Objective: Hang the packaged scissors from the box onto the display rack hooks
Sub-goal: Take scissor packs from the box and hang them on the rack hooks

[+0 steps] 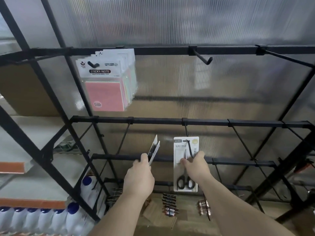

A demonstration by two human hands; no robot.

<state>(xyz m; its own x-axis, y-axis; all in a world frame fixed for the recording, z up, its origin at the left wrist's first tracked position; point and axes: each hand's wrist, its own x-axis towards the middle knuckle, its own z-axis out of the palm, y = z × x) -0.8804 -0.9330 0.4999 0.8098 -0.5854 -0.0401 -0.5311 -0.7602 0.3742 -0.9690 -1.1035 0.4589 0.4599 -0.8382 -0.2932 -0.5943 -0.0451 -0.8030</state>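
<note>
**Below the middle rail: one pack at its hook, one waiting**

Below the middle rail (pixel 170 120) of the display rack, the job looks barely begun. One scissors pack (pixel 180 150) hangs face-on just under the rail, with the hook (pixel 186 133) seemingly through the hole at its top, though the right hand (pixel 196 169) has not let go. Its fingers are curled over the card's front and its thumb is at the right edge, pinching the pack about midway down.

Left of that, also under the rail, the left hand (pixel 139 181) pinches the lower end of a second pack (pixel 154 150), which stands edge-on and tilted beside a bare hook. Further hooks along the rail carry nothing. The box is out of sight (so I cannot tell how many packs remain). Above the rail, sticky notes (pixel 105 82) fill a peg.
</note>
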